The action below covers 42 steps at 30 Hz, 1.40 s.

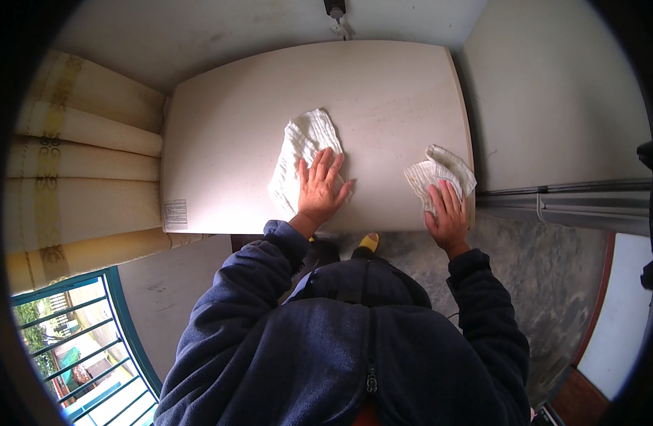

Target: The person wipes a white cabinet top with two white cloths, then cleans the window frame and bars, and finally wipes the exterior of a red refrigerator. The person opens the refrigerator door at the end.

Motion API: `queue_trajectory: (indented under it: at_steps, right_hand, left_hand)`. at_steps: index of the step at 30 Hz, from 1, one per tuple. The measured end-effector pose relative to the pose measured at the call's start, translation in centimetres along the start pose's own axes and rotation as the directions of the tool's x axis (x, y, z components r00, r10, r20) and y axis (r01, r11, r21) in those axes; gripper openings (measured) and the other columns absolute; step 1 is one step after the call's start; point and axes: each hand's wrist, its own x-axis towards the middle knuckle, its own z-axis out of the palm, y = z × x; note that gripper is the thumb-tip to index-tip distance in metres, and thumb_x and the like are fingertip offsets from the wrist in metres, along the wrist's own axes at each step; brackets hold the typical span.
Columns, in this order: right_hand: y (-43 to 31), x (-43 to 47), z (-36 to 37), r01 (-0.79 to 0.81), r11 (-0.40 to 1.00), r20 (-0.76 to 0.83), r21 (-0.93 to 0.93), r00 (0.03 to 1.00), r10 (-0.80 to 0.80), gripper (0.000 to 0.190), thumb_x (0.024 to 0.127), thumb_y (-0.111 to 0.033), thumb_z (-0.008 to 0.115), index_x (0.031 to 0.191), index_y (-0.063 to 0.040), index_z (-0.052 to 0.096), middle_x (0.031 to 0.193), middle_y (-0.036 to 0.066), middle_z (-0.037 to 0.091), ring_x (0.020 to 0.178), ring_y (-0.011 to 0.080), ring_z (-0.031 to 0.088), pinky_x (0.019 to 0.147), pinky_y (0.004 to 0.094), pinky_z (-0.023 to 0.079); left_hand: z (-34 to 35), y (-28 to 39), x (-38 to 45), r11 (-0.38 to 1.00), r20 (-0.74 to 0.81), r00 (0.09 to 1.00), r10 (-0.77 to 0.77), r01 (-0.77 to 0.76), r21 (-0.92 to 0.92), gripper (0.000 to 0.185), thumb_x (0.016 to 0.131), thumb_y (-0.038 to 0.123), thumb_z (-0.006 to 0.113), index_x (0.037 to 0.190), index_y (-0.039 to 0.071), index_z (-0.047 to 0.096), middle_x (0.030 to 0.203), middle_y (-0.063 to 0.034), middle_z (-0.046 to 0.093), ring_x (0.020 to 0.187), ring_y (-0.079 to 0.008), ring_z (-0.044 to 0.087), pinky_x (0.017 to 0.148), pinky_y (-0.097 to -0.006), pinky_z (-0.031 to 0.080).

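A pale, flat-topped table [225,117] stands before me. My left hand [320,189] lies palm down, fingers apart, on the lower right part of a white crinkled cloth [308,133], which is spread on the tabletop near its front middle. My right hand [448,215] rests on a second white cloth [451,162] at the right front edge; this one is bunched and partly folded over. Its fingers lie closer together, and whether they pinch the fabric I cannot tell.
Patterned yellowish curtains [92,160] hang along the table's left side, above a barred window [87,351]. A wall socket with a plug [335,11] is behind the table. Grey cable trunking or rails [587,205] run along the right wall. Concrete floor [534,277] lies at right.
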Motion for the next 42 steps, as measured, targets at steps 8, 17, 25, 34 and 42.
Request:
queue_trajectory:
  at_steps: [8,17,25,34,42]
  right_hand:
    - [0.0,-0.2,0.1,0.003,1.000,0.001,-0.001,1.000,-0.003,0.060,0.087,-0.029,0.057,0.142,-0.009,0.050,0.149,0.017,0.045,0.139,0.0329,0.040,0.116,0.0519,0.024]
    - [-0.3,-0.2,-0.3,-0.007,1.000,0.012,0.012,1.000,0.006,0.060,0.087,-0.030,0.058,0.143,-0.010,0.049,0.149,0.016,0.045,0.140,0.0320,0.039,0.117,0.0532,0.023]
    - [-1.5,0.4,-1.2,-0.057,0.998,0.067,-0.026,0.996,0.058,0.062,0.093,-0.031,0.053,0.149,-0.009,0.042,0.154,0.018,0.039,0.144,0.0329,0.034,0.118,0.0548,0.018]
    - [-11.5,-0.5,2.8,0.068,0.995,0.058,0.067,0.996,-0.072,0.060,0.095,-0.038,0.051,0.148,-0.009,0.043,0.156,0.021,0.034,0.148,0.0347,0.027,0.115,0.0659,0.007]
    - [-11.8,1.4,2.4,0.039,0.996,0.163,0.079,0.985,-0.052,0.065,0.094,-0.040,0.053,0.151,-0.012,0.038,0.159,0.020,0.030,0.149,0.0339,0.024,0.115,0.0670,0.007]
  left_hand:
    - [-0.1,0.0,0.0,1.000,0.003,1.000,0.002,-0.002,-0.012,0.069,0.093,0.044,0.060,0.151,0.014,0.037,0.158,-0.0144,0.030,0.148,-0.0320,0.023,0.119,-0.0593,0.010]
    - [-0.4,0.2,-0.1,1.000,0.026,1.000,0.000,0.000,-0.015,0.069,0.094,0.044,0.058,0.152,0.012,0.035,0.158,-0.0151,0.028,0.149,-0.0324,0.021,0.120,-0.0591,0.009]
    - [-0.6,0.6,-0.5,0.997,0.073,0.997,0.020,-0.025,0.069,0.074,0.097,0.049,0.053,0.155,0.011,0.028,0.161,-0.0171,0.021,0.151,-0.0318,0.017,0.120,-0.0589,0.005]
    - [-0.8,2.5,-5.7,0.986,0.041,0.986,0.164,-0.165,0.003,0.082,0.087,0.050,0.065,0.152,0.010,0.035,0.158,-0.0177,0.029,0.148,-0.0310,0.026,0.118,-0.0596,0.014]
    - [-2.3,1.6,-4.7,0.983,0.086,0.979,0.185,-0.182,-0.041,0.075,0.088,0.049,0.064,0.149,0.012,0.041,0.157,-0.0159,0.033,0.147,-0.0300,0.028,0.118,-0.0589,0.015]
